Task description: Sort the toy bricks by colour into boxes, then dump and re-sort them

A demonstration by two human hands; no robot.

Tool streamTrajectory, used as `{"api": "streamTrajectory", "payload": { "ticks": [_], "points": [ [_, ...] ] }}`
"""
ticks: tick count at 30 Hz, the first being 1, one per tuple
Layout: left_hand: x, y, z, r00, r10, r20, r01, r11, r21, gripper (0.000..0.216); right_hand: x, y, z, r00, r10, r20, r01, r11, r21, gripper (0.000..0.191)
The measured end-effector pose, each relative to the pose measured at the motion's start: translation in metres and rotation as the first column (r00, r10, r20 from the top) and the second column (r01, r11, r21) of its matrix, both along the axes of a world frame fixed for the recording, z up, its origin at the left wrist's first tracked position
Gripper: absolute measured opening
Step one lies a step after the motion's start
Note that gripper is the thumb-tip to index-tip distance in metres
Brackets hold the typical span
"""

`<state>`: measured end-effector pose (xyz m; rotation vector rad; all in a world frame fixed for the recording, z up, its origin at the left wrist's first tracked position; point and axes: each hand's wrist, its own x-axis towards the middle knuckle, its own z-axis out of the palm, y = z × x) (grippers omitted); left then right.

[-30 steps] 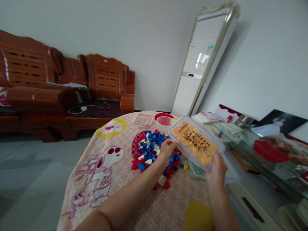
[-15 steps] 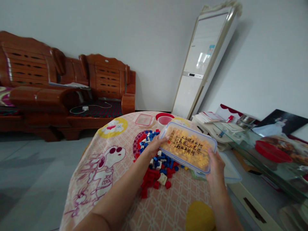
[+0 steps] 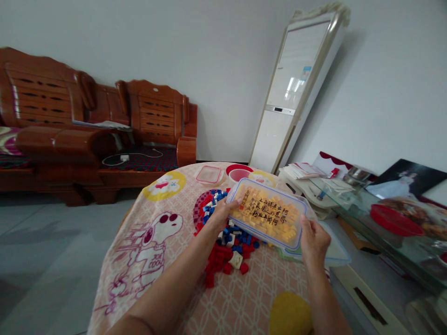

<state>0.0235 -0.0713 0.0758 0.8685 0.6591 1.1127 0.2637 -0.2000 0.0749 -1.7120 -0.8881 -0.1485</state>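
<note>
Fingers of the left hand pinch one end of a box, the thumb lying on its top. Those of the right hand grasp the opposite end, also thumb uppermost. Seen from the head, this one box is held tilted above the table, right of its middle, partly hiding the bricks behind it. Yellow bricks, too many to count, show through it; three rows of large black characters and one red stamp mark its top.

The loose bricks, in red, blue and white, lie heaped around the table's middle; they overlap, so their number cannot be told. One cream brick lies on the heap's side toward the near edge.

By the far edge stand one red-rimmed tub and, to its right, one bowl next to one red rim. At the right edge lies one blue-rimmed piece, lid or container I cannot tell. Three yellow patches show on the cloth: two toward the far edge, one at the near edge.
</note>
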Motion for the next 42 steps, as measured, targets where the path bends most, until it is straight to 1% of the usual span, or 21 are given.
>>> {"api": "streamTrajectory", "payload": {
  "ticks": [3,6,9,11,14,16,18,23,25,27,29,32,34,36,38,42],
  "points": [
    [0.001,0.0,-0.001,1.0,0.002,0.003,-0.002,1.0,-0.01,0.046,0.003,0.002,-0.002,0.996,-0.012,-0.089,0.015,0.999,0.041,0.046],
    [0.001,0.001,-0.002,1.0,-0.015,0.011,0.015,1.0,-0.017,0.05,0.006,0.005,-0.005,0.978,-0.033,-0.208,0.056,0.993,0.107,0.044],
    [0.001,0.002,-0.003,1.0,-0.022,0.016,0.023,0.999,-0.025,0.055,0.006,0.008,-0.006,0.96,0.027,-0.277,0.026,0.982,0.185,0.043],
    [0.001,0.002,-0.004,1.0,-0.023,0.018,0.024,0.999,-0.029,0.055,0.006,0.008,-0.005,0.926,0.114,-0.36,-0.021,0.967,0.254,0.041],
    [0.002,0.003,-0.006,0.999,-0.031,0.022,0.032,0.999,-0.036,0.05,0.008,0.005,-0.001,0.81,0.317,-0.492,-0.117,0.912,0.394,0.037],
    [0.001,0.004,-0.007,0.999,-0.033,0.028,0.034,0.998,-0.044,0.046,0.011,0.003,0.0,0.727,0.44,-0.527,-0.176,0.862,0.476,0.03],
    [0.0,0.006,-0.01,0.999,-0.041,0.031,0.043,0.997,-0.057,0.044,0.015,0.001,0.0,0.693,0.495,-0.523,-0.21,0.833,0.511,0.023],
    [-0.001,0.01,-0.016,0.998,-0.061,0.026,0.063,0.994,-0.089,0.04,0.017,0.001,-0.003,0.742,0.464,-0.484,-0.164,0.826,0.54,0.021],
    [-0.001,0.011,-0.017,0.997,-0.069,0.044,0.073,0.992,-0.102,0.038,0.015,0.001,-0.002,0.728,0.504,-0.465,-0.212,0.81,0.546,0.03],
    [0.0,0.011,-0.017,0.994,-0.086,0.075,0.094,0.988,-0.122,0.038,0.01,0.003,0.0,0.687,0.557,-0.467,-0.293,0.8,0.523,0.045],
    [0.001,0.011,-0.016,0.989,-0.101,0.105,0.116,0.981,-0.153,0.038,0.004,0.004,0.003,0.651,0.575,-0.496,-0.334,0.803,0.494,0.054],
    [0.002,0.009,-0.013,0.986,-0.113,0.124,0.136,0.971,-0.195,0.036,-0.004,0.006,0.005,0.581,0.589,-0.562,-0.369,0.806,0.463,0.05],
    [0.002,0.008,-0.011,0.985,-0.115,0.13,0.139,0.97,-0.199,0.036,-0.007,0.006,0.005,0.519,0.624,-0.584,-0.425,0.781,0.457,0.048],
    [0.002,0.007,-0.01,0.985,-0.108,0.137,0.133,0.973,-0.187,0.038,-0.008,0.004,0.003,0.479,0.651,-0.59,-0.466,0.757,0.457,0.05],
    [0.001,0.007,-0.009,0.985,-0.104,0.139,0.127,0.978,-0.167,0.04,-0.006,0.002,0.002,0.454,0.66,-0.598,-0.491,0.746,0.451,0.054],
    [0.0,0.01,-0.013,0.988,-0.09,0.124,0.106,0.985,-0.133,0.047,-0.002,-0.002,0.002,0.391,0.682,-0.618,-0.54,0.714,0.446,0.063]
  ]
}}
